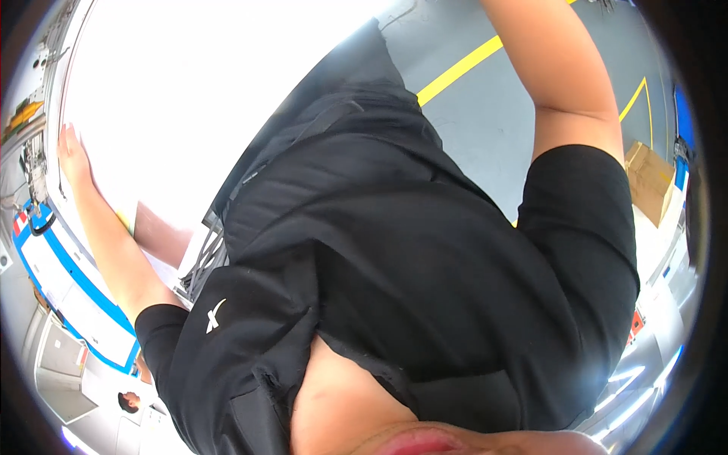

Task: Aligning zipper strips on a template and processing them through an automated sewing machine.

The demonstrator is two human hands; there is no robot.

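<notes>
My left hand point(73, 155) lies at the left edge of a wide white surface point(189, 83), which is heavily overexposed. Its fingers look stretched out, and I see nothing held in them. Between my left forearm and my body there is a flat brownish panel point(161, 231) on or beside the white surface. My right arm point(557, 61) reaches up past the upper edge of the picture, so the right hand is out of sight. My torso in a black shirt point(425, 258) fills the middle.
Grey floor point(470, 114) with yellow line markings point(462, 70) shows to the right of my legs. A cardboard box point(649, 180) stands at the far right. Blue-and-white equipment point(72, 284) is beyond my left arm. Dark metal bars point(203, 262) sit beside my waist. Another person point(130, 402) is in the lower-left background.
</notes>
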